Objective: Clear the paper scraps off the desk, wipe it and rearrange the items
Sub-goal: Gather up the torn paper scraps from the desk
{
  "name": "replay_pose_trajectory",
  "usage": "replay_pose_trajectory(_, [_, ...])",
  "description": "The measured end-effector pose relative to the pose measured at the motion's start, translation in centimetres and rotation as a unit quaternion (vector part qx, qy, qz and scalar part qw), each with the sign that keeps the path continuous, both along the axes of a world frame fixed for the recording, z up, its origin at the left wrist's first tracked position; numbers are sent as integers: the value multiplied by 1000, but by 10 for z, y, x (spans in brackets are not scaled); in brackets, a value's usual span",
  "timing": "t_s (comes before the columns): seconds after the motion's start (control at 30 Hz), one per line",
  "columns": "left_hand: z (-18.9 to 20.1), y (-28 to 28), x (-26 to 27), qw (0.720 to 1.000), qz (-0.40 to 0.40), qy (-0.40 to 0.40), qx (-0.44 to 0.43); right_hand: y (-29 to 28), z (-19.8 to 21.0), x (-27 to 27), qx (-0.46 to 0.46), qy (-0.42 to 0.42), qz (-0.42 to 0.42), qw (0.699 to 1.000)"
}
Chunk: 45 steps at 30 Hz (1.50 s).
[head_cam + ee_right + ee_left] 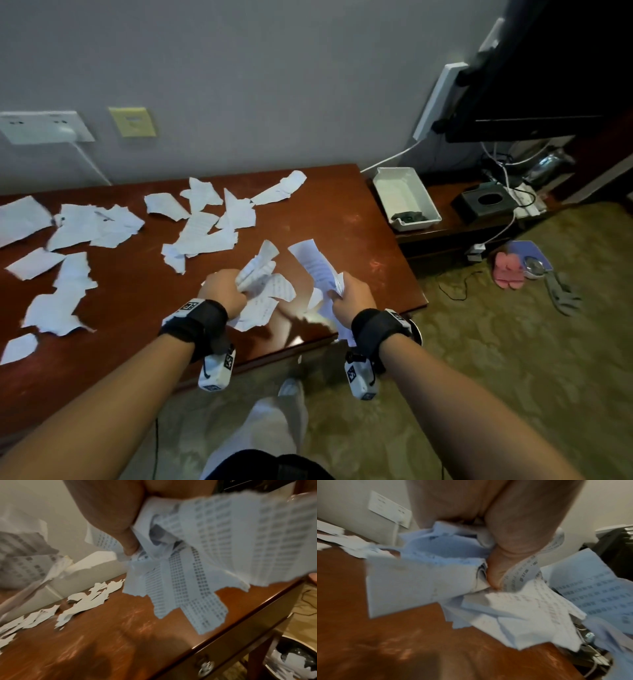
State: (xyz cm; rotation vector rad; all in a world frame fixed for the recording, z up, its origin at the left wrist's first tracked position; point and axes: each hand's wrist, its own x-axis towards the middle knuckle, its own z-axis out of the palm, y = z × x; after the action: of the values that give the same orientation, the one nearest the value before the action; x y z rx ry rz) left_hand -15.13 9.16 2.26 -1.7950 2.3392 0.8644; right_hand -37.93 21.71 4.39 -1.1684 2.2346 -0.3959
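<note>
left grip (222, 291) clenched on crumpled scrap bunch (260, 274) | right grip (349, 298) clenched on printed scraps (318, 267), both over near right table (342, 212) corner | loose scraps (68, 222) spread far left | risk: outer pieces seem loosely caught, likely to slip past waste bin (298, 651) onto carpet (479, 377)

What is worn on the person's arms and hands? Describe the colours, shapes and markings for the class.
Both forearms are bare, without sleeves; the left hand and right hand wear no gloves. Each wrist wears a wide black strap, the left strap and the right strap. Under each hangs a white boxy camera unit, left unit and right unit, marked with square black-and-white code patterns.
</note>
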Motion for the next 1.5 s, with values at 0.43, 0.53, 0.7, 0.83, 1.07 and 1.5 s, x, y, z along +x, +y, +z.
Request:
replay_pose_trajectory(0.43, [13,4,-293,980,-157,122,24,33,40,-224,11,50,-127,991])
replay_pose_trajectory(0.53, [7,20,-340,976,-160,141,42,46,29,-259,14,35,-157,987])
replay_pose_trajectory(0.7, [-15,45,-408,980,-144,117,67,59,0,-321,22,18,-145,989])
replay_pose_trajectory(0.83, [-33,73,-466,983,-153,84,58,73,-25,-381,17,-10,-137,990])
replay_pose_trajectory(1.07, [-59,142,-561,993,-82,64,61,114,-71,-487,19,-59,-78,995])
replay_pose_trajectory(1.5, [-110,221,-587,990,40,51,129,156,-148,-524,86,-139,-86,983])
